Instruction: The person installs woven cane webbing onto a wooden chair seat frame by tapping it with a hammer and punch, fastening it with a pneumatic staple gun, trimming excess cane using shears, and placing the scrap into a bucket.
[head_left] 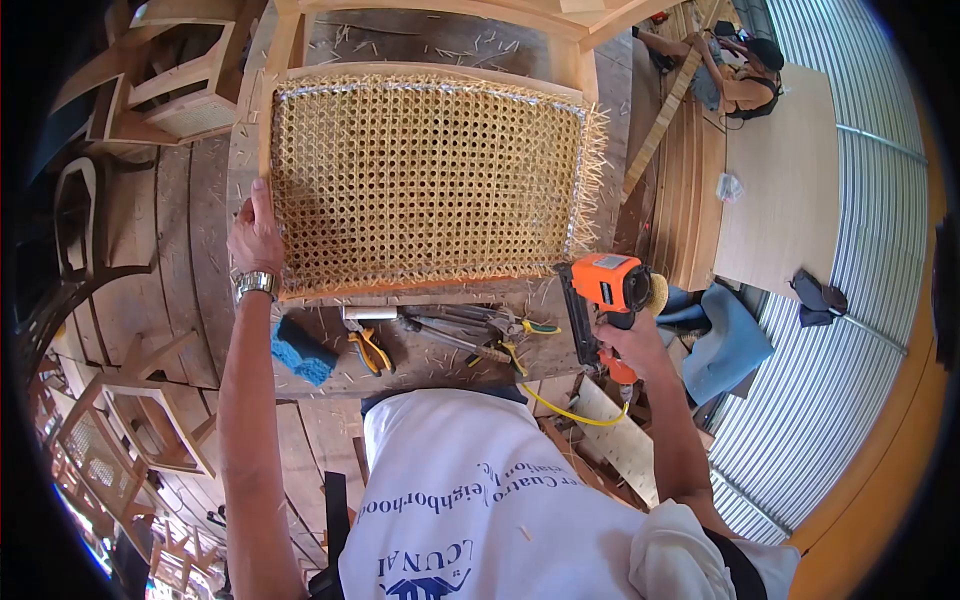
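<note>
A woven cane panel [425,185] lies in a wooden chair frame [266,140] on the workbench, with frayed strands along its right edge. My left hand [256,238], a metal watch at its wrist, grips the left rail of the frame. In my right hand [636,345] is an orange and black nail gun [606,283], its nose at the panel's lower right corner. A yellow hose [570,412] runs from the base of its handle. Below the panel lie yellow-handled pliers [370,350], several more hand tools [460,330] and a blue cloth [304,352].
Wooden chair frames [150,425] stand on the left, with a dark plastic chair [75,225] near them. At the upper right a person [745,80] sits beside stacked boards [690,190] and a large panel [785,180]. Cane scraps litter the bench [215,290].
</note>
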